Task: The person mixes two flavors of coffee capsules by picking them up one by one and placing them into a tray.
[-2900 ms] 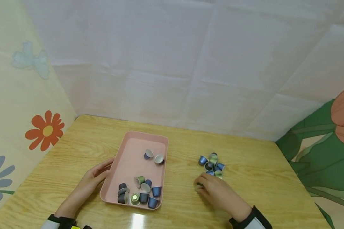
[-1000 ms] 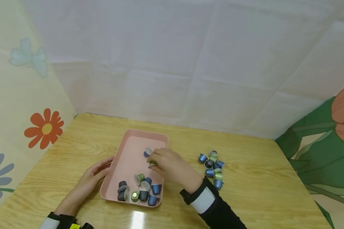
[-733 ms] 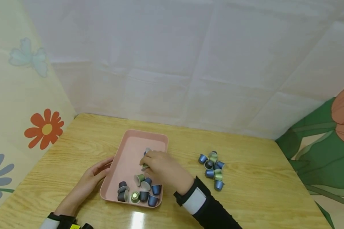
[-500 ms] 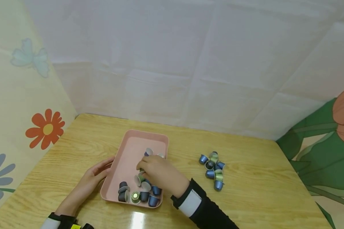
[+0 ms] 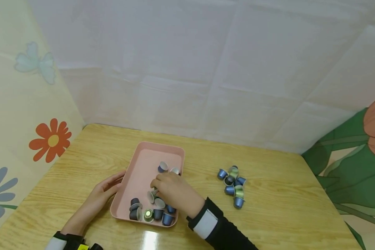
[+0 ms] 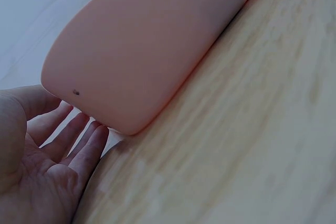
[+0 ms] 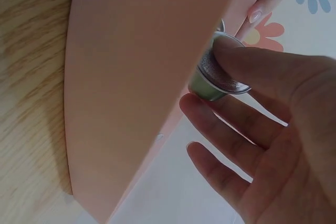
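My right hand (image 5: 176, 194) is over the pink tray (image 5: 143, 166), pinching a green coffee capsule (image 7: 211, 88) between thumb and fingers. Its foil lid faces the thumb in the right wrist view; in the head view the fingers mostly hide it. Close below the fingertips lie capsules with pale lids (image 5: 159, 202). My left hand (image 5: 101, 194) rests against the tray's left side, fingers extended along the outer wall (image 6: 131, 40). At the tray's near end sit a green capsule (image 5: 148, 215), a blue capsule (image 5: 167, 219) and several dark ones (image 5: 135, 214).
To the tray's right, a loose cluster of blue and green capsules (image 5: 229, 190) lies on the wooden table (image 5: 278, 208). A blue capsule (image 5: 163, 167) and a pale-lidded capsule (image 5: 175, 170) lie farther back in the tray. A white cloth wall (image 5: 187, 86) stands behind the table.
My right hand has gone left from the cluster to the tray with the green capsule, then slightly nearer the capsules at the tray's near end. My left hand stays at the tray's side.
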`<control>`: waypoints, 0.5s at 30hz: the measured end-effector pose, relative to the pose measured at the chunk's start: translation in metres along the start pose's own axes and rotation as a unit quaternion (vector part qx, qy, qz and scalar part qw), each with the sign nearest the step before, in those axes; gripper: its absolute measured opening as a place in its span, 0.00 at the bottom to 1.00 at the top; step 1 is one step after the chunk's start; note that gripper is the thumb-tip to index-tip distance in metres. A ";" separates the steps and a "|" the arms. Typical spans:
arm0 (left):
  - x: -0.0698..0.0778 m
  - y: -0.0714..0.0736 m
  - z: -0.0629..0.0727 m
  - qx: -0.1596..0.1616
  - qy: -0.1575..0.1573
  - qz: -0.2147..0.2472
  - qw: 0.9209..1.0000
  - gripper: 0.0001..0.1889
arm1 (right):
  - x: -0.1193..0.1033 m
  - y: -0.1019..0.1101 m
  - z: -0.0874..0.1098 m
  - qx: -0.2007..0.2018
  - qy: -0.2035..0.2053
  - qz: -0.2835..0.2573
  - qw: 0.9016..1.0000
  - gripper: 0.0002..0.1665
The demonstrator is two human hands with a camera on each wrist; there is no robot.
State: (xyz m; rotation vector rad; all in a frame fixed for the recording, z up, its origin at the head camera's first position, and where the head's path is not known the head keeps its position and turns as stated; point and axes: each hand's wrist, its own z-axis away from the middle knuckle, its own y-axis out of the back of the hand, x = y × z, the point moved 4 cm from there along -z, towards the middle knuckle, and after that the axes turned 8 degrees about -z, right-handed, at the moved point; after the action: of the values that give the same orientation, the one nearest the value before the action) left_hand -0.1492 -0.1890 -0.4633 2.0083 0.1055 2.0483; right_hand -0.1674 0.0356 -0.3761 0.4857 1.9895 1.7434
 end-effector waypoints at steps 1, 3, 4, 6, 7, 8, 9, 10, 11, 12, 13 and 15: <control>0.000 0.000 0.000 0.000 0.001 0.000 1.000 0.28 | 0.000 0.000 0.000 0.000 -0.001 -0.002 1.000 0.10; 0.000 0.000 0.000 -0.001 0.003 0.002 1.000 0.28 | 0.000 -0.001 0.000 -0.001 -0.004 -0.004 1.000 0.10; 0.000 0.000 0.000 -0.001 0.003 0.002 1.000 0.28 | 0.001 -0.001 0.001 -0.002 -0.006 -0.006 1.000 0.10; 0.001 -0.001 0.001 -0.001 0.006 0.002 1.000 0.28 | 0.001 -0.002 0.001 -0.003 -0.008 -0.009 1.000 0.11; 0.001 0.000 0.001 -0.001 0.007 0.001 1.000 0.28 | 0.001 -0.002 0.001 -0.003 -0.009 -0.010 1.000 0.11; 0.001 0.000 0.001 0.000 0.008 0.000 1.000 0.28 | 0.001 -0.003 0.001 -0.003 -0.009 -0.010 1.000 0.11; 0.001 0.000 0.001 0.000 0.008 -0.001 1.000 0.28 | 0.002 -0.003 0.001 -0.003 -0.009 -0.010 1.000 0.11; 0.001 0.000 0.001 0.001 0.009 -0.002 1.000 0.28 | 0.002 -0.003 0.002 -0.002 -0.009 -0.009 1.000 0.11; 0.001 0.000 0.001 0.002 0.010 -0.003 1.000 0.28 | 0.002 -0.003 0.002 0.000 -0.009 -0.009 1.000 0.11; 0.001 0.000 0.001 0.003 0.009 -0.004 1.000 0.28 | 0.002 -0.003 0.002 0.002 -0.009 -0.009 1.000 0.11; 0.001 0.000 0.001 0.003 0.008 -0.004 1.000 0.28 | 0.002 -0.003 0.002 0.004 -0.008 -0.009 1.000 0.12; 0.001 0.000 0.001 0.004 0.007 -0.004 1.000 0.28 | 0.003 -0.003 0.002 0.007 -0.008 -0.010 1.000 0.11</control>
State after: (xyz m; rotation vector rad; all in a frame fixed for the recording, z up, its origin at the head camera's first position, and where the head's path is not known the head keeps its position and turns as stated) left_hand -0.1484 -0.1887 -0.4625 1.9962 0.1240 2.0597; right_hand -0.1684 0.0381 -0.3793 0.4812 1.9911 1.7101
